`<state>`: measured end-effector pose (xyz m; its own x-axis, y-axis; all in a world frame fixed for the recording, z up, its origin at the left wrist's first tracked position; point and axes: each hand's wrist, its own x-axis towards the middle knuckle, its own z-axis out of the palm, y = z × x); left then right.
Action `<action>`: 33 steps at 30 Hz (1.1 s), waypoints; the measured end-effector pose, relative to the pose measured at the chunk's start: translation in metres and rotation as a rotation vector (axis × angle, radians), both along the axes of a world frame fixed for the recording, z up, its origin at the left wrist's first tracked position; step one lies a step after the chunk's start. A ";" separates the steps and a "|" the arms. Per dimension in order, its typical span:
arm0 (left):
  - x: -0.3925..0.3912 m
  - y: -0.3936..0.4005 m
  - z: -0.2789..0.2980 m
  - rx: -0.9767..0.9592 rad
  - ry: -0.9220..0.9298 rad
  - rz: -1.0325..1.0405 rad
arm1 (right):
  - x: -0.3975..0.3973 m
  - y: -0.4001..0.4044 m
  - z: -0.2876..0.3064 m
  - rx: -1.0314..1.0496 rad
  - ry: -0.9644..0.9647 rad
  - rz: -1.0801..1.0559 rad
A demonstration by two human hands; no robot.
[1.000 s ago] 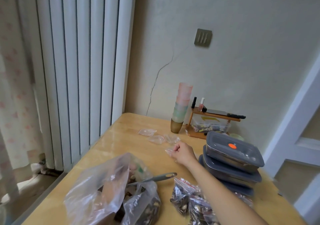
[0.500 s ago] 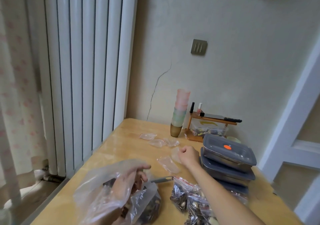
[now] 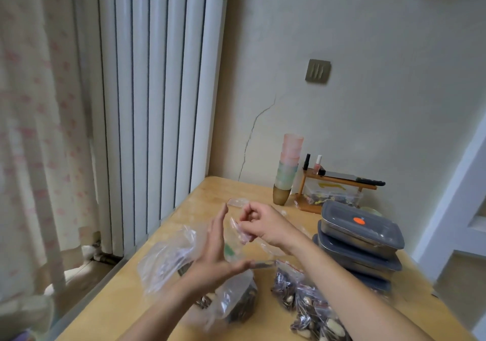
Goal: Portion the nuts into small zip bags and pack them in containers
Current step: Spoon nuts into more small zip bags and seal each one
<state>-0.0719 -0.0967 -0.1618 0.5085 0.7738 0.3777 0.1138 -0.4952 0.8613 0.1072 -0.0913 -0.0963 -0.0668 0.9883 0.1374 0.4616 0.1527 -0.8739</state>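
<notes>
Open the small zip bag (image 3: 240, 231) before you reach for nuts; rub its lips apart at the top edge, and bring your left hand (image 3: 214, 248) in to catch the other lip so the mouth stays wide. Your right hand (image 3: 263, 225) has its fingers (image 3: 246, 213) curled, pinching the empty bag above the bench (image 3: 268, 198); your left fingers are straight and spread, holding nothing, just beside the bag. The big bag of nuts (image 3: 231, 298) lies below; filled bags (image 3: 307, 304) sit beside the 3 stacked containers (image 3: 360, 238).
</notes>
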 end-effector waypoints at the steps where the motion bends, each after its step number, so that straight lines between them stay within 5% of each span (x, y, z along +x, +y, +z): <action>1: 0.002 0.000 0.000 0.010 0.012 0.004 | -0.007 -0.004 0.003 0.015 -0.031 0.044; 6: -0.001 -0.002 -0.002 -0.001 -0.037 0.214 | -0.022 -0.017 0.009 0.079 -0.194 0.082; 14: -0.008 -0.004 0.002 -0.017 0.081 0.180 | -0.032 -0.040 0.011 0.172 -0.438 -0.017; 19: -0.009 -0.011 0.013 -0.053 0.085 0.122 | -0.038 -0.054 0.012 0.252 -0.474 0.155; 29: -0.025 -0.010 0.012 -0.220 0.021 -0.059 | -0.039 -0.064 0.012 -0.002 -0.394 0.213; 33: -0.030 -0.002 0.007 -0.324 0.142 0.105 | -0.032 -0.055 0.004 0.021 -0.331 0.117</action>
<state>-0.1024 -0.0988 -0.1553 0.4494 0.8926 0.0361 0.2791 -0.1786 0.9435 0.0749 -0.1464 -0.0923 -0.2236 0.9685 0.1095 0.6976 0.2375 -0.6760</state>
